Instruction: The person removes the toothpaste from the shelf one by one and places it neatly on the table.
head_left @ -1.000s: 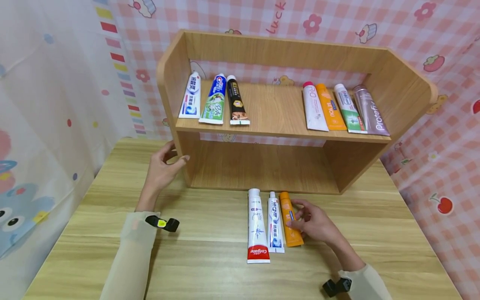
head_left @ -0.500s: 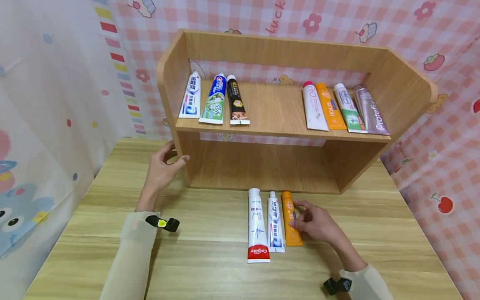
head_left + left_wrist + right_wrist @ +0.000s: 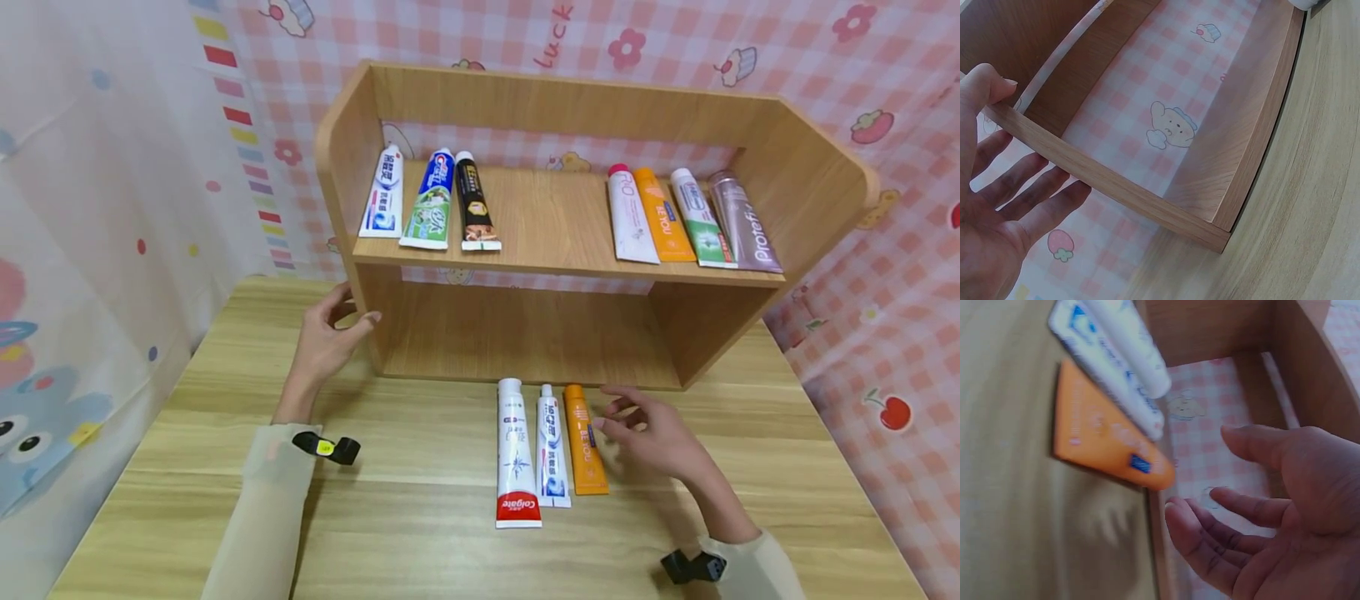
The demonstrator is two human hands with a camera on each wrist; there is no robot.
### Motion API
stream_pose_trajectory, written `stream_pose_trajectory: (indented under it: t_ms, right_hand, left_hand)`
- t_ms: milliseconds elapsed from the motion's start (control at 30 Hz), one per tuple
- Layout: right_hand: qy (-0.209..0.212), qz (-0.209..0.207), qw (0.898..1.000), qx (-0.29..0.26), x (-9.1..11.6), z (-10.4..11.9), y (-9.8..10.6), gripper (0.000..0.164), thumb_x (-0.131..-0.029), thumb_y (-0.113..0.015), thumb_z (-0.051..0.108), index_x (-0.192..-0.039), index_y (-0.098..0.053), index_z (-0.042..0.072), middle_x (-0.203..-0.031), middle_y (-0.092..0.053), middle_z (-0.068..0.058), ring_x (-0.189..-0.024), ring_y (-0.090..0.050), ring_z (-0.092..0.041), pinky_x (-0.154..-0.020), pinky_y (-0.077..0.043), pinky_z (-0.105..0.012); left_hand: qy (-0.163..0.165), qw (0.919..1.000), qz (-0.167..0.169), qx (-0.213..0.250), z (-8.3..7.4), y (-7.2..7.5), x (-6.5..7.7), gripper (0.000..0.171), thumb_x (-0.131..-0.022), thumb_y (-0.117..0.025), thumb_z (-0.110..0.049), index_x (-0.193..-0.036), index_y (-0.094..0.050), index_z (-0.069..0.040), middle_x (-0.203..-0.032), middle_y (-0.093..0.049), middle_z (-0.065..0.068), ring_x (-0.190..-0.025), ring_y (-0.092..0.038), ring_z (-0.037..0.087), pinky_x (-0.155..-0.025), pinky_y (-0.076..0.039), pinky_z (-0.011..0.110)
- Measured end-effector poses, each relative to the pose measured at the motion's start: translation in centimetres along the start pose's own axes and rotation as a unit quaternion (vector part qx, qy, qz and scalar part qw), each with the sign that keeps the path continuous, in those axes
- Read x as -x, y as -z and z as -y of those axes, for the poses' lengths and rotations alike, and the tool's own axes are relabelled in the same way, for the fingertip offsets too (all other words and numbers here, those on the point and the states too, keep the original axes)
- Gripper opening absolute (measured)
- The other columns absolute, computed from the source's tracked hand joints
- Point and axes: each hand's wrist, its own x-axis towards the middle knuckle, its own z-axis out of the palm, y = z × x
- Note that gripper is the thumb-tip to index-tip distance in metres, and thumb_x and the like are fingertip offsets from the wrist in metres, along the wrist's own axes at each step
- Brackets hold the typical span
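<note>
My left hand holds the left side panel of the wooden shelf. In the left wrist view the thumb lies over the panel's edge and the fingers lie against its outer face. My right hand holds nothing, its fingers loosely bent just right of an orange toothpaste tube. That tube lies on the table in front of the shelf. Left of it, side by side, lie a white and blue toothpaste tube and a longer white and red Colgate tube, caps toward the shelf.
On the upper tier, a white and blue tube, a Crest tube and a black tube lie at the left. Several more lie at the right, among them another orange tube. Patterned cloth hangs behind.
My right hand has let go of the orange tube and drawn off to the right. The tube was first shifted slightly and straightened alongside the others. The left hand has stayed on the panel.
</note>
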Motion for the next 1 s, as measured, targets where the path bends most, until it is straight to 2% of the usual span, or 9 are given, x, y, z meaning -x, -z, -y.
stream_pose_trajectory:
  t_ms: [200,333,400,500,633,767,867,1000]
  right_hand:
    - [0.044,-0.031,0.998,0.009,-0.1,1.4,1.2,0.056,-0.097,-0.071,0.034,-0.144,-0.054,0.01,-0.132,-0.063,-0.018,-0.108,-0.067,-0.028,-0.091,-0.06,-0.042]
    - [0.079,-0.047,0.996,-0.007,-0.1,2.4,1.6,0.057,-0.096,-0.072,0.031,-0.146,-0.053,0.013,-0.138,-0.061,-0.015,-0.114,-0.065,-0.03,-0.099,-0.058,-0.05]
    - [0.101,-0.055,0.993,-0.011,-0.1,2.9,1.8,0.057,-0.096,-0.073,0.028,-0.147,-0.052,0.014,-0.139,-0.061,-0.013,-0.117,-0.064,-0.031,-0.1,-0.058,-0.045]
    - [0.137,-0.074,0.988,-0.01,-0.1,3.7,2.3,0.058,-0.095,-0.074,0.023,-0.148,-0.052,0.015,-0.139,-0.062,-0.009,-0.12,-0.063,-0.029,-0.099,-0.058,-0.03]
    - [0.18,-0.103,0.978,-0.018,0.1,4.8,3.0,0.06,-0.093,-0.076,0.014,-0.148,-0.053,0.017,-0.142,-0.061,-0.006,-0.121,-0.061,-0.014,-0.098,-0.053,-0.015]
    - [0.221,-0.121,0.967,-0.029,0.4,6.1,3.8,0.064,-0.089,-0.078,0.005,-0.147,-0.053,0.019,-0.146,-0.058,-0.003,-0.122,-0.06,-0.005,-0.101,-0.05,-0.011]
    - [0.252,-0.129,0.959,-0.028,0.7,7.3,4.5,0.069,-0.087,-0.078,-0.001,-0.148,-0.052,0.019,-0.147,-0.057,0.0,-0.125,-0.06,-0.006,-0.103,-0.049,-0.012]
    - [0.286,-0.132,0.949,-0.036,1.0,8.8,5.4,0.074,-0.084,-0.078,-0.007,-0.149,-0.051,0.013,-0.149,-0.055,0.002,-0.128,-0.059,-0.009,-0.105,-0.049,-0.014]
  left_hand:
    - [0.002,1.0,-0.002,-0.005,0.0,0.1,0.1,0.06,-0.092,-0.072,-0.014,-0.149,-0.053,-0.013,-0.143,-0.06,0.016,-0.124,-0.06,0.032,-0.088,-0.058,0.017]
    - [-0.001,1.0,-0.002,-0.008,0.0,0.1,0.1,0.06,-0.092,-0.072,-0.014,-0.149,-0.054,-0.013,-0.143,-0.06,0.016,-0.124,-0.06,0.032,-0.086,-0.057,0.015]
    - [-0.003,1.0,0.0,-0.008,0.0,0.1,0.1,0.06,-0.092,-0.072,-0.014,-0.149,-0.053,-0.013,-0.144,-0.06,0.015,-0.124,-0.06,0.032,-0.085,-0.057,0.014]
    - [-0.004,1.0,0.0,-0.007,0.0,0.1,0.1,0.06,-0.092,-0.072,-0.015,-0.149,-0.053,-0.013,-0.144,-0.06,0.015,-0.125,-0.06,0.033,-0.086,-0.057,0.013]
    - [-0.002,1.0,0.0,-0.005,0.0,0.1,0.1,0.06,-0.092,-0.072,-0.015,-0.149,-0.053,-0.014,-0.144,-0.06,0.015,-0.125,-0.059,0.033,-0.085,-0.057,0.014]
    - [0.004,0.9999,0.001,-0.012,0.0,0.2,0.1,0.06,-0.092,-0.073,-0.017,-0.15,-0.053,-0.015,-0.145,-0.059,0.014,-0.126,-0.059,0.033,-0.085,-0.058,0.015]
    - [0.006,0.9997,0.001,-0.022,-0.1,0.2,0.2,0.06,-0.093,-0.073,-0.019,-0.15,-0.053,-0.015,-0.147,-0.058,0.013,-0.127,-0.059,0.033,-0.087,-0.057,0.017]
    - [0.003,0.9998,0.002,-0.022,-0.1,0.1,0.2,0.06,-0.093,-0.072,-0.018,-0.149,-0.053,-0.014,-0.146,-0.058,0.014,-0.126,-0.059,0.033,-0.087,-0.057,0.017]
